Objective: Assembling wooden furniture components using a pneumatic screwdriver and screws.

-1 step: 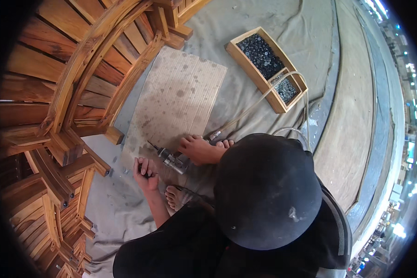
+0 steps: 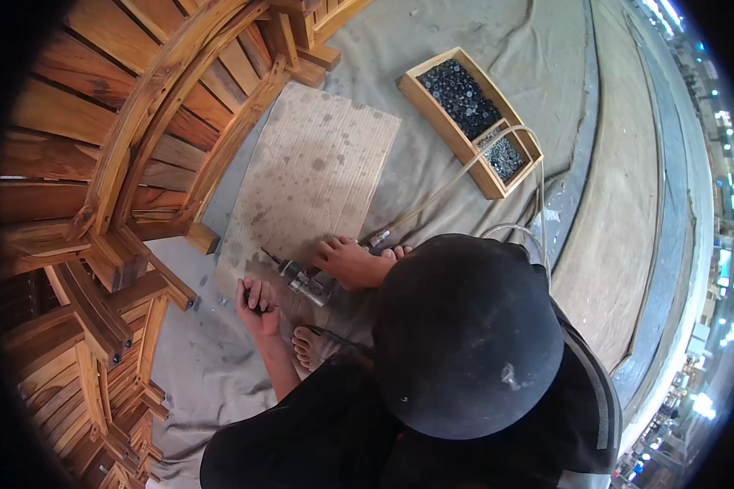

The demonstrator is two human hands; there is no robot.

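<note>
My right hand [image 2: 349, 262] is wrapped round the handle of a silver and black air drill [image 2: 308, 285], its bit pointing away to the left. A coupling and pale air hose [image 2: 440, 198] run from beside that hand. My left hand [image 2: 259, 303] is close by on the left, palm partly up and fingers curled. Something small and dark shows between those fingers; its kind is unclear. Under and beyond the drill lies a stained cardboard sheet [image 2: 314, 155]. A bare foot [image 2: 306, 346] shows beside my left forearm.
Slatted wooden furniture [image 2: 139, 147] fills the left. A divided wooden box [image 2: 420, 91] of dark caps and small metal hardware stands at the far right on a grey cloth [image 2: 367, 37]. A large black rounded form [image 2: 469, 334] blocks the near middle and hides part of my right arm.
</note>
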